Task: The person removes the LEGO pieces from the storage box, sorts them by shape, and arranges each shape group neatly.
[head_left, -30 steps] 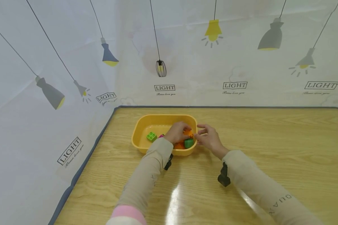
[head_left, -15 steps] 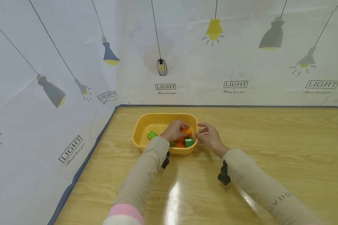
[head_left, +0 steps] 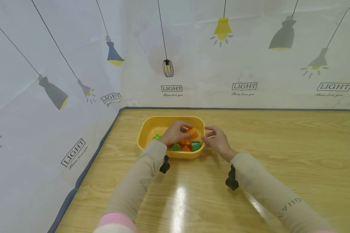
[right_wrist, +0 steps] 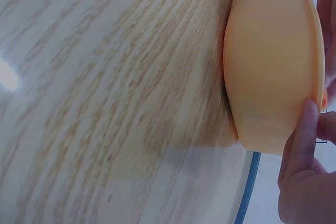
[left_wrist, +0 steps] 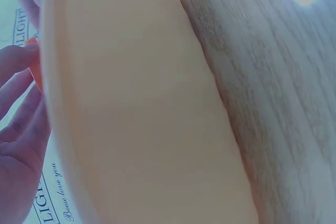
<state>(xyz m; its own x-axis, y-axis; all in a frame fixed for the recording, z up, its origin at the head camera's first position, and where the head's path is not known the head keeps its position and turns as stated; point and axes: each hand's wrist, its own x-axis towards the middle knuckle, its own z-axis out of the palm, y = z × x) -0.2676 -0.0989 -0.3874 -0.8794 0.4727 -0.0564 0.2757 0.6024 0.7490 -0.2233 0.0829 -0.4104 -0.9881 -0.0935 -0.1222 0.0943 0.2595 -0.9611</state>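
As seen in the head view, found an orange piece [head_left: 193, 133] at the fingertips of the left hand [head_left: 175, 132], pinched between thumb and fingers. Placed it over the right part of a yellow tub [head_left: 148, 130], just beyond the fingertips on their right side and near the right hand [head_left: 218, 140]. Confirmed the same pinch in the left wrist view, with the piece partly hidden behind the tub's rim.

Recorded the exposed end of the piece as pointing right, toward the right hand, and tilted. Unable to tell its long axis, owing to the covering fingers.

Noted the right hand at the tub's right end, with fingers loosely extended and fingertips at the rim. Saw one fingertip overlap the outer wall close to the rim in the right wrist view; cannot tell how firmly pressed.

Logged the tub as upright on the wooden tabletop [head_left: 280, 145], long axis running left to right. Listed inside, toward the left: a bright-green studded block [head_left: 156, 137], partly screened by the left hand. Listed toward the right: a spotted green piece [head_left: 175, 147] by the near wall, loose orange shapes [head_left: 186, 148] below the pinched piece, and, just beside those, a darker green piece [head_left: 196, 146] in the near right corner.
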